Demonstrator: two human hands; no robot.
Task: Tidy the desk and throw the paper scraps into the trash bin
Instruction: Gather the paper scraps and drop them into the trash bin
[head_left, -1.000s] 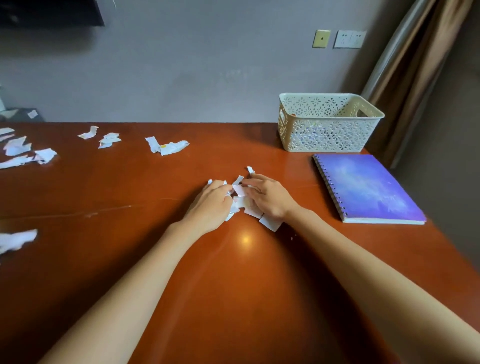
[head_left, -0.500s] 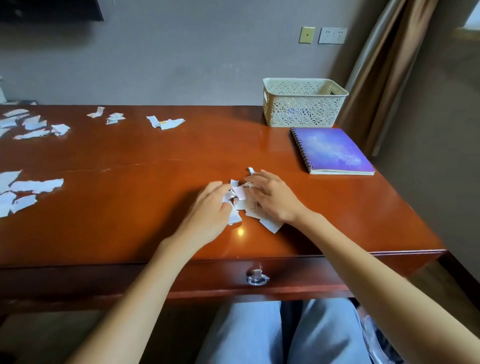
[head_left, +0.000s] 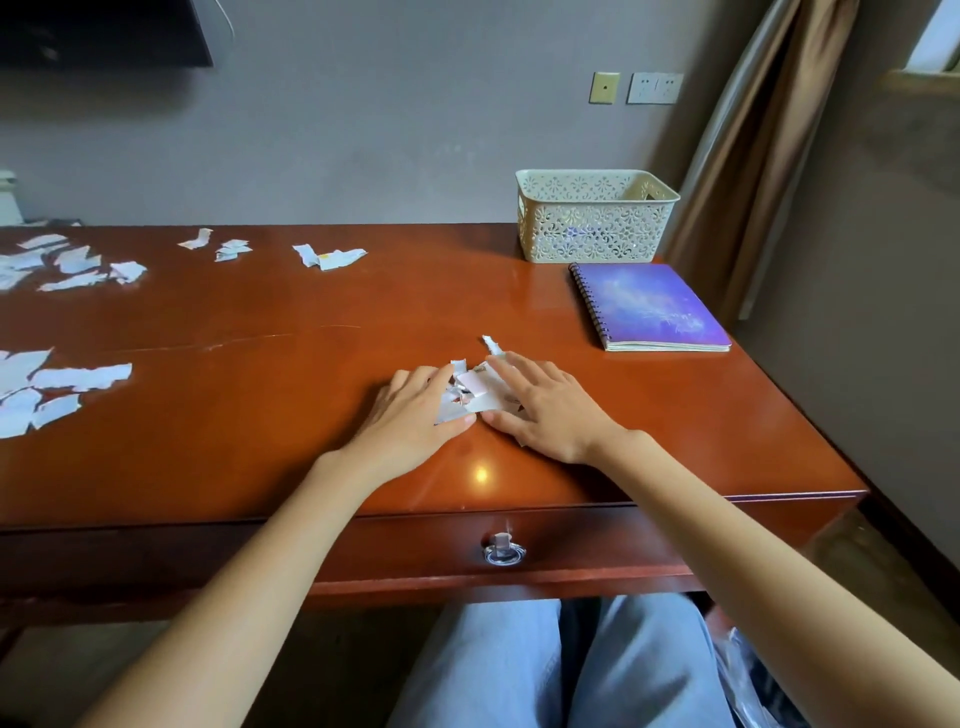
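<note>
A small heap of white paper scraps (head_left: 475, 391) lies on the red-brown desk (head_left: 260, 457), near its front edge. My left hand (head_left: 410, 415) presses against the heap's left side with flat fingers. From the right, my right hand (head_left: 545, 408) lies flat partly over the heap. One loose scrap (head_left: 491, 344) sits just behind the heap. More scraps lie at the left (head_left: 47, 389), the far left (head_left: 72, 265) and the back middle (head_left: 330, 256). At the bottom right corner a bit of clear plastic bag (head_left: 748, 680) shows; whether it belongs to a bin I cannot tell.
A cream lattice basket (head_left: 595, 215) stands at the desk's back right. In front of it lies a purple spiral notebook (head_left: 652, 306). A drawer with a metal ring pull (head_left: 503, 552) is under the desk's front edge, above my knees in jeans (head_left: 519, 670). A curtain (head_left: 753, 156) hangs right.
Both hands have pushed the scraps together and slid the heap toward the desk's front edge. The view has tilted down, so the drawer and my knees now show.
</note>
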